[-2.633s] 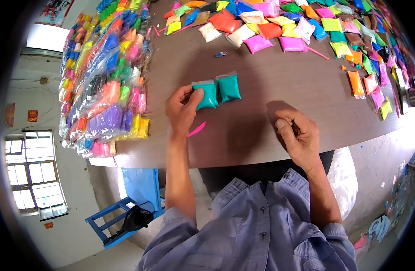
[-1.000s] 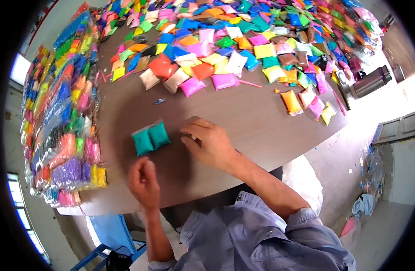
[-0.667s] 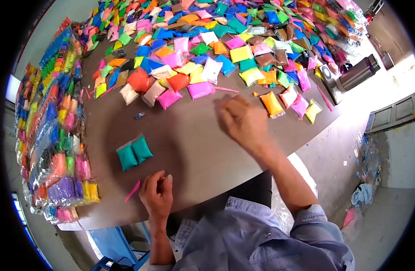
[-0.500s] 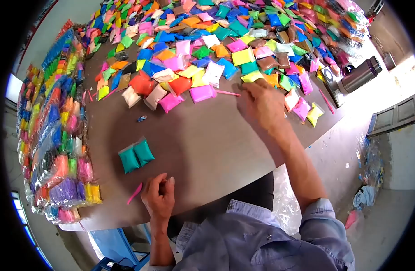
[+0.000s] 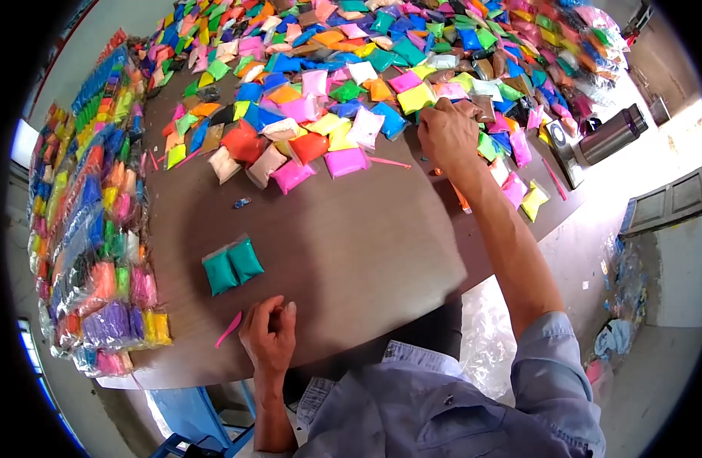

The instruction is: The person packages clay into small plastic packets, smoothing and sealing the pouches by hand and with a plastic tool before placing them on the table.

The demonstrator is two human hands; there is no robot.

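My right hand (image 5: 448,136) reaches into the near edge of a spread of small coloured packets. Its fingers curl downward, and whatever they hold is hidden beneath them. A brown packet (image 5: 484,108) lies just beside its fingers, and an orange packet (image 5: 461,198) shows partly beneath my forearm. My left hand (image 5: 268,334) rests near the front table edge, half curled, with a gap between thumb and fingers and nothing in it. Beside it lies a pink plastic stick (image 5: 229,329). Beyond that, two teal packets (image 5: 233,265) lie side by side on the brown table (image 5: 351,244).
Bundled bags of packets (image 5: 99,252) are stacked along the left side. A metal flask (image 5: 614,133) lies at the right beside a small scale-like device (image 5: 562,149). A small blue object (image 5: 242,203) sits mid-table. A blue chair (image 5: 190,416) stands below the left front edge.
My right hand has moved slightly up and away among the packets. The yellow packet by its fingers is out of sight, and orange now shows lower, beneath my forearm. My left hand has stayed put.
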